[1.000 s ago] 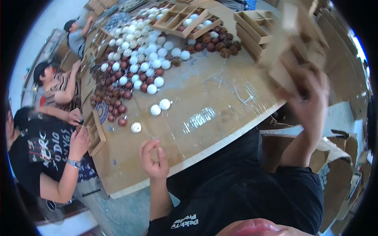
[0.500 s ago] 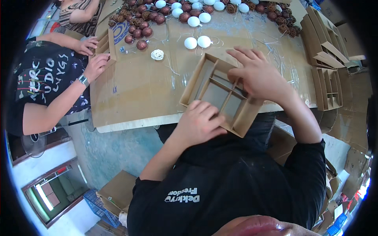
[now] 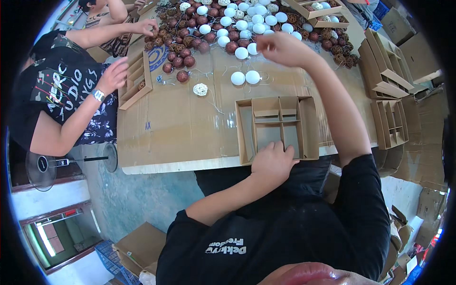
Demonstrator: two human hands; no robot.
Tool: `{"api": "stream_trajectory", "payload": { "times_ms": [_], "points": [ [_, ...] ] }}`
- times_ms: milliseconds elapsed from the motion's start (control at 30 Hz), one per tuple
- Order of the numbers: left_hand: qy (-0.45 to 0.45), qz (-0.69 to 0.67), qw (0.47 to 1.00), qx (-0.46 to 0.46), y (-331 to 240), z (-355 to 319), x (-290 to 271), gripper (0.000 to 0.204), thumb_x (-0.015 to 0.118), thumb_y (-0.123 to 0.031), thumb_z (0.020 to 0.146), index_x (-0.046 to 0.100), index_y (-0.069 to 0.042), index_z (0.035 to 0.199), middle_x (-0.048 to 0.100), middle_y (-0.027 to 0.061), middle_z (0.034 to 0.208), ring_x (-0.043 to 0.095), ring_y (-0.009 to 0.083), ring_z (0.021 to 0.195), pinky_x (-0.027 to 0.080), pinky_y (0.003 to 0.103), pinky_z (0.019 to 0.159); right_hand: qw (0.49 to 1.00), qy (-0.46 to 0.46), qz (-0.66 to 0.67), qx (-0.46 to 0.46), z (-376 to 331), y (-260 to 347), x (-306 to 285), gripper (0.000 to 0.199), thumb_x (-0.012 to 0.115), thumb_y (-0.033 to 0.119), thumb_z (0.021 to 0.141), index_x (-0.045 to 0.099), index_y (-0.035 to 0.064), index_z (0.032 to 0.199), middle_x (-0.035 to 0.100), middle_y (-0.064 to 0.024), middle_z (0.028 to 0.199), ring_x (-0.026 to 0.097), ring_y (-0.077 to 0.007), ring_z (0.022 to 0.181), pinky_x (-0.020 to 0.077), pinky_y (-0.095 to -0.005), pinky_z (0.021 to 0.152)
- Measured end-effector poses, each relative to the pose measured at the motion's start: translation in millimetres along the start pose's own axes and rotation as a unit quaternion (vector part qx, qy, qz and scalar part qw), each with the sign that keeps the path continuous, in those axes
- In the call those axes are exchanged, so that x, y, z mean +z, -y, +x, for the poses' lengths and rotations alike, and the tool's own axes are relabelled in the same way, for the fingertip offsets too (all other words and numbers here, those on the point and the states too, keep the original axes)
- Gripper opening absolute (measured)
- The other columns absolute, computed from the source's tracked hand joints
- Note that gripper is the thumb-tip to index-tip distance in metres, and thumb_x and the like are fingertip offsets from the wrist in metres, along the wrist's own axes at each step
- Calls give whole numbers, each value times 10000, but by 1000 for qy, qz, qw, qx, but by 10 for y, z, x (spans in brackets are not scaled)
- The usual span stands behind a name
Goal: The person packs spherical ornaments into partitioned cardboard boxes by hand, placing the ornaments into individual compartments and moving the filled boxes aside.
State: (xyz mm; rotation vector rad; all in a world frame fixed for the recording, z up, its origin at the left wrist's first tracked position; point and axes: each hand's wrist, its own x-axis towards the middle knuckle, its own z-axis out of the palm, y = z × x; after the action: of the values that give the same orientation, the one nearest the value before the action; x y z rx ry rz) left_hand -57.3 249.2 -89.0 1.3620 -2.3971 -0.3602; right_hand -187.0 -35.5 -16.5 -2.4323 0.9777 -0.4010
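Note:
A shallow cardboard box [image 3: 310, 128] with crossed dividers lies at the table's near edge, its compartments bare. My left hand [image 3: 273, 164] grips its near wall, with fingers reaching over into the compartments. Stretched out past the box, my right hand [image 3: 283, 50] hovers at the near side of the ornament pile. Its fingers curl down next to a white ball [image 3: 252, 49], and their tips are too blurred to tell whether they touch it. Two white balls [image 3: 245, 78] with strings lie between the box and the pile.
Brown glitter balls [image 3: 183, 76], white balls and wicker balls cover the far table. A white wicker ball [image 3: 200, 90] lies apart. On the left a co-worker's hands are above another divided box [image 3: 135, 85]. Divided boxes [image 3: 390, 123] stand at the right, others [image 3: 320, 14] at the back.
My right hand has left the box and moved far forward to the pile. The box has turned squarer to the table edge. The co-worker's hands have lifted from their box, one toward the ornaments.

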Motion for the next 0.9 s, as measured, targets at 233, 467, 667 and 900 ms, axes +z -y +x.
{"api": "stream_trajectory", "payload": {
  "times_ms": [233, 467, 667, 900],
  "points": [
    [106, -72, 991, -28, 21, 47, -241, 390, 767, -368, 932, 634, -48, 1109, 660, 195, 1016, 668, 386, 980, 573, 454, 849, 987, -55, -112, 96, 489, 135, 547, 346, 715, 390, 900, 753, 98, 1080, 773, -171, 996, 735, -354, 1010, 593, -509, 862],
    [28, -134, 990, -25, 625, 495, -1144, 395, 690, -327, 1006, 649, -19, 1250, 705, 203, 1252, 673, 403, 1143, 543, 469, 995, 964, -172, -133, 155, 692, -174, 762, 358, 697, 340, 916, 736, 154, 1220, 660, -212, 1196, 718, -399, 1065, 607, -501, 901],
    [-71, 73, 979, -176, 1559, 1191, -1312, 312, 706, -266, 962, 707, -33, 1170, 750, 214, 1082, 712, 428, 1033, 562, 534, 903, 977, -107, -145, 115, 758, -177, 590, 452, 783, 392, 853, 758, 145, 1232, 672, -219, 1145, 699, -391, 1080, 573, -491, 967],
    [-48, 101, 957, -267, 2880, 717, -1510, 398, 804, -190, 891, 693, -58, 1249, 752, 221, 1121, 713, 399, 1076, 555, 460, 924, 956, -244, 68, 146, -776, 542, 71, 553, 788, 240, 873, 586, 57, 1353, 717, -160, 1113, 709, -337, 879, 575, -445, 822]
  ]
}}
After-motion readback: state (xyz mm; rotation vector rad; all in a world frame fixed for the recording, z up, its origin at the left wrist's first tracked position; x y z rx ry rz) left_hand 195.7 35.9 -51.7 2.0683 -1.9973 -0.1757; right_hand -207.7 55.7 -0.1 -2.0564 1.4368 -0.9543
